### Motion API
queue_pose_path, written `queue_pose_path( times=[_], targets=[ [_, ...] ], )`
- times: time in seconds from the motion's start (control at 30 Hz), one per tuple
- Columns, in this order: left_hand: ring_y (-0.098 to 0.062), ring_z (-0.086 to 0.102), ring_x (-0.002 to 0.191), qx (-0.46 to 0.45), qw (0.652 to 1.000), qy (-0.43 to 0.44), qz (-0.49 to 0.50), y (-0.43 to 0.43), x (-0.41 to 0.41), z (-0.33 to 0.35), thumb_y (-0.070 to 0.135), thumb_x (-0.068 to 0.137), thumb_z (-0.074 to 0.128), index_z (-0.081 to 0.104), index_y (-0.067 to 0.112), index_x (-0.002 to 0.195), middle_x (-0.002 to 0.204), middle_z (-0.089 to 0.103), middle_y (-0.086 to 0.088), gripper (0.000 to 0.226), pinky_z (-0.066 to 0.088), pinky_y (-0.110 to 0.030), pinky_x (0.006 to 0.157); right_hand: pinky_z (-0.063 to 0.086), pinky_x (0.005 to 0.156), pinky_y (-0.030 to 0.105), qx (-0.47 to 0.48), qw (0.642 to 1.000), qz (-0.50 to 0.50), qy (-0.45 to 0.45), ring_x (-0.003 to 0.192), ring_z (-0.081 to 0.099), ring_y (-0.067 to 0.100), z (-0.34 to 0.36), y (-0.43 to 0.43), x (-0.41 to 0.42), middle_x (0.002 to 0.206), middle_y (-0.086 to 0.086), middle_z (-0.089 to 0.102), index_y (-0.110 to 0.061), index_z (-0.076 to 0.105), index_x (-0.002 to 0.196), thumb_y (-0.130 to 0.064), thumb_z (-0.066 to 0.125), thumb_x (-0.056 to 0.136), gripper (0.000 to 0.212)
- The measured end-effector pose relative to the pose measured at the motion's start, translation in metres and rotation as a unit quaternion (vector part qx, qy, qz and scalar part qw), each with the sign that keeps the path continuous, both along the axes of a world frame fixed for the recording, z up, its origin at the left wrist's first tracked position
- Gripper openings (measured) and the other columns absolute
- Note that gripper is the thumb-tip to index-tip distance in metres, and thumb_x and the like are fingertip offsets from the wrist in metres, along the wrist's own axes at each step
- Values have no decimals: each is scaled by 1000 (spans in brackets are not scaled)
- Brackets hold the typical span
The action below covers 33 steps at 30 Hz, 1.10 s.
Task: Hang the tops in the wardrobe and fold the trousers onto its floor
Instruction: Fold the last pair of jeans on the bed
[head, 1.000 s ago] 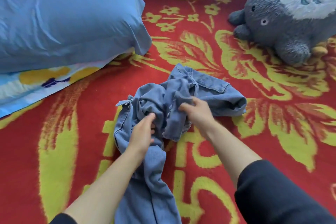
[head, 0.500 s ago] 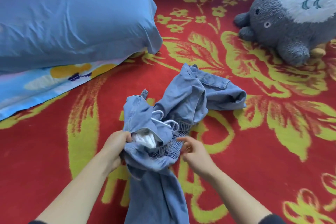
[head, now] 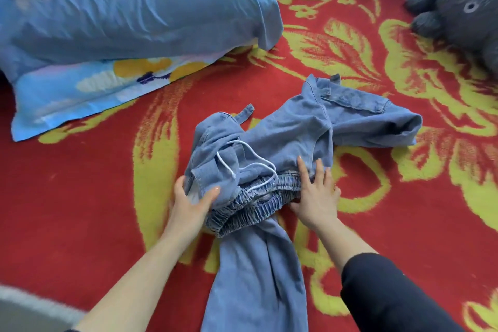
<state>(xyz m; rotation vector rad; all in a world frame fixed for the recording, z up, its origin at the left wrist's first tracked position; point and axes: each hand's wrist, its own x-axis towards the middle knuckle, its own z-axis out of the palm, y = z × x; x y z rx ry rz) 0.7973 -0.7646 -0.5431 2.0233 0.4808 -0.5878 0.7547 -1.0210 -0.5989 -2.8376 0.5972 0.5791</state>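
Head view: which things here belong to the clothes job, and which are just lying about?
Job: denim trousers, gripped by the left hand, with the right hand laid flat on the waistband.
Lying about: blue pillow, flowered pillow under it, grey plush toy, red and yellow blanket beneath everything.

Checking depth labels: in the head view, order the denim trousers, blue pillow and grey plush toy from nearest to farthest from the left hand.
1. Denim trousers: centre, gripped by the left hand itself.
2. Blue pillow: upper left, apart from the hand.
3. Grey plush toy: far upper right corner.
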Motion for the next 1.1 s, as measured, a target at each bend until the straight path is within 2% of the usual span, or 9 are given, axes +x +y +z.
queue_pose_path(
  times=[0.1,0.23,0.37,0.5,0.63,0.73,0.83,0.93,1.1],
  targets=[
    [-21,11,143,43,997,17,-69,-9,-42,-26,36,58,87,-11,37,148,154,12,-12,133,21,-39,114,36,102,49,-13,999,25,-23,141,21,33,-7,-3,-2,153,12,19,-36,-16,149,-21,62,86,101],
    [-22,55,109,29,999,-18,21,-18,-52,-40,10,75,78,-16,34,149,118,52,4,122,37,-28,88,39,84,43,-42,996,41,-60,115,48,29,-6,-10,8,119,5,53,-18,17,146,-13,53,88,68],
    [-22,54,76,99,992,-38,64,-14,-43,-35,8,80,66,1,40,148,86,57,9,99,40,-32,73,33,73,40,42,996,-13,-76,95,53,35,10,-18,-9,94,9,56,-17,41,101,-6,50,78,27],
    [-31,58,72,115,990,-72,27,1,-52,-9,-1,81,55,14,39,145,89,60,1,86,41,-36,63,36,73,37,-42,999,15,-9,100,45,29,39,-32,-69,105,5,54,-17,46,93,-15,55,74,20],
    [-34,59,87,129,990,-53,-10,16,-73,36,-2,84,51,36,18,139,99,58,-5,61,36,-33,66,39,91,42,-31,984,-175,20,115,41,32,90,-34,-124,130,10,42,-16,50,120,-16,53,80,40],
    [-26,50,67,88,996,-22,-20,8,-75,94,-2,88,46,62,12,78,69,59,-7,24,30,-31,54,44,86,42,274,835,-476,-40,102,57,39,157,-30,-136,114,24,59,-4,48,125,-5,45,90,36],
    [-24,49,65,27,999,7,-33,-6,-66,153,3,91,42,62,11,74,66,57,-10,27,42,-31,57,50,67,39,465,668,-572,-101,68,64,33,228,-37,-139,73,20,67,-2,58,103,-4,37,93,23],
    [-34,61,77,-46,999,22,-18,-24,-48,208,11,93,38,61,6,97,89,64,-23,24,55,-48,77,56,59,37,534,605,-555,-202,70,61,31,296,-52,-129,89,21,64,-5,59,112,-3,43,95,23],
    [-37,65,73,-170,982,83,-30,-56,-24,300,40,98,28,57,6,104,87,66,-22,46,52,-38,58,55,54,32,558,589,-481,-333,74,59,26,385,-79,-119,96,19,61,-4,61,106,-2,40,94,25]
  ],
)
